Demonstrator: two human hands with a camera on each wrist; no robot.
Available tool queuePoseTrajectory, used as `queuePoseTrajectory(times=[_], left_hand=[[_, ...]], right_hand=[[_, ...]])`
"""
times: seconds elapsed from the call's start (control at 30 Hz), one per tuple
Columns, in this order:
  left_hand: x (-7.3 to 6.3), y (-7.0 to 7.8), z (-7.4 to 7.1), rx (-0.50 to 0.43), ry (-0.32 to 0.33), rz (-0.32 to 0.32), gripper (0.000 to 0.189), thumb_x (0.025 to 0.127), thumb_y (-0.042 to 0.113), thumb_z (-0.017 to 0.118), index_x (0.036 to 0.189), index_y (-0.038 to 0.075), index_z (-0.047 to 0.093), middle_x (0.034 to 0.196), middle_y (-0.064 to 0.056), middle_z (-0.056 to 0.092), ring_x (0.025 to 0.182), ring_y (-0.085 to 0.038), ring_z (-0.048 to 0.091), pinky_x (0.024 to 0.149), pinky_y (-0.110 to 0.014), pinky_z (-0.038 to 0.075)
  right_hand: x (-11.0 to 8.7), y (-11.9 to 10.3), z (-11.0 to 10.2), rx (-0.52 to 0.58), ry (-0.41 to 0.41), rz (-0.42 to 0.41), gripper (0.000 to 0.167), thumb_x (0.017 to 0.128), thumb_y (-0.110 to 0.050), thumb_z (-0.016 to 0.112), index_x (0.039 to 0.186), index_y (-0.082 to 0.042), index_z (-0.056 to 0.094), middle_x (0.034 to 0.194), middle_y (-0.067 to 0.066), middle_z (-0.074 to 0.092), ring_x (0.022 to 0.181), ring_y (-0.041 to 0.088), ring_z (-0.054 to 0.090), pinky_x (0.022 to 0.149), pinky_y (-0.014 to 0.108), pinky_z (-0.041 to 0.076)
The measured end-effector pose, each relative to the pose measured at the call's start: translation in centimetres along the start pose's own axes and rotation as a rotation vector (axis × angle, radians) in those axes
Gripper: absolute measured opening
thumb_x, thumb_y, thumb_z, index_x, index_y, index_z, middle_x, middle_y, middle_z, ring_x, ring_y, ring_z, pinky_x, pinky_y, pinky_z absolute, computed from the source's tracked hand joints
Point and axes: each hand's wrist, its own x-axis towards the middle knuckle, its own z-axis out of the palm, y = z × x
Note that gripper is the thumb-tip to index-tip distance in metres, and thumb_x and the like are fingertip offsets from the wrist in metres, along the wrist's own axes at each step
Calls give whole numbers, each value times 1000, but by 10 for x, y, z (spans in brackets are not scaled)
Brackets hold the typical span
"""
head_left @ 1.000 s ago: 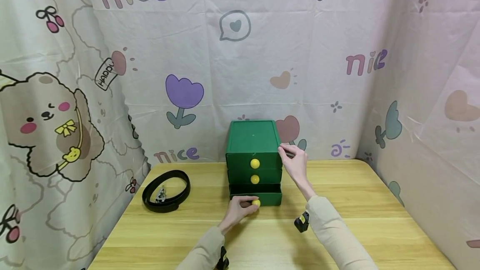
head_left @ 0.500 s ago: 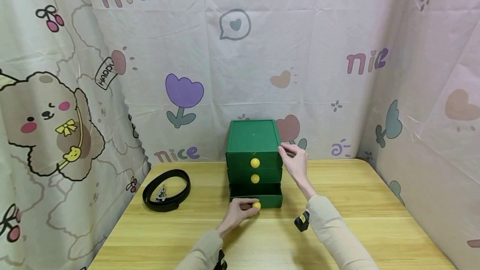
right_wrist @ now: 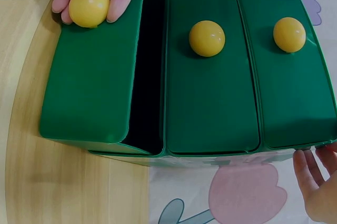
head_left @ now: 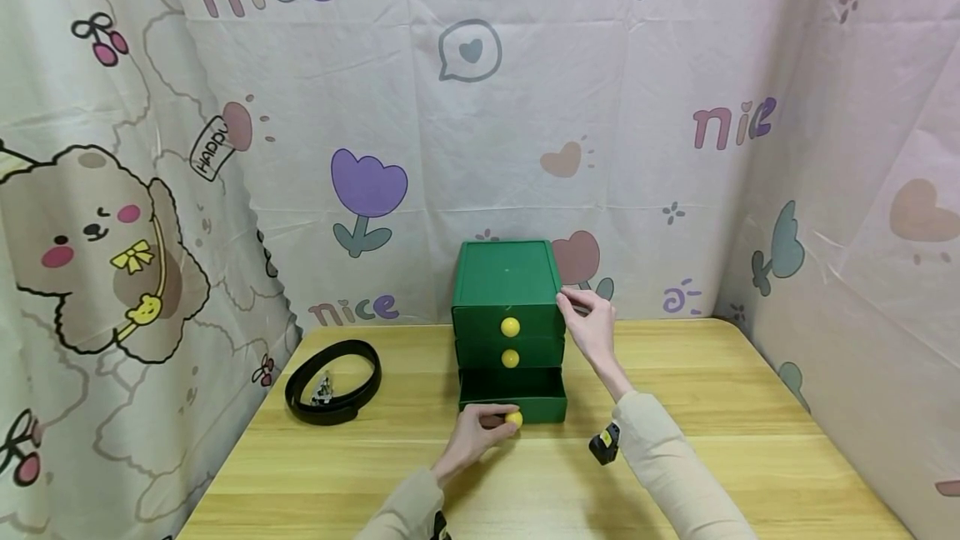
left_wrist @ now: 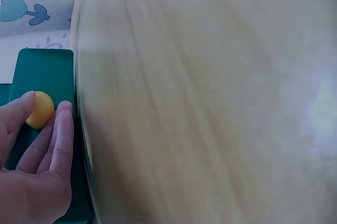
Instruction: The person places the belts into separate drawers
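Two hands, left (head_left: 477, 437) pinching knob (head_left: 514, 420), right (head_left: 590, 327) loose, perhaps touching cabinet (head_left: 506, 273), front (head_left: 544, 412) nearward, crosswise

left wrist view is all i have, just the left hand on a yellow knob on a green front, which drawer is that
Observer: The bottom drawer, lowest of three in the green three-drawer cabinet.

Operator: shut or open, can't tell from here

Observer: Open partway; the head and right wrist views both show the dark gap behind its front.

Operator: ok and where's the other hand

Observer: The right hand is up by the top drawer, fingertips touching the cabinet's right side near the front corner.
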Motion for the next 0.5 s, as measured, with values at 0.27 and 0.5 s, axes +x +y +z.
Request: queuePoseTrajectory(times=[0.27, 0.5], left_hand=[[-2, -1, 2, 13, 12, 9, 32, 94, 13, 71, 123, 1, 71, 108, -23, 75, 87, -13, 73, 73, -30, 62], [-5, 0, 4, -2, 10, -20, 29, 93, 12, 72, 121, 4, 73, 108, -21, 76, 90, -23, 74, 73, -29, 62]], right_hand=[[0, 0, -1, -2, -10, 2, 24, 93, -3, 68, 115, 8, 73, 110, 26, 72, 100, 38, 72, 79, 15, 57], [0, 0, -1, 0, -17, 9, 24, 94, -3, 68, 115, 8, 73, 112, 26, 72, 101, 39, 71, 84, 26, 60]])
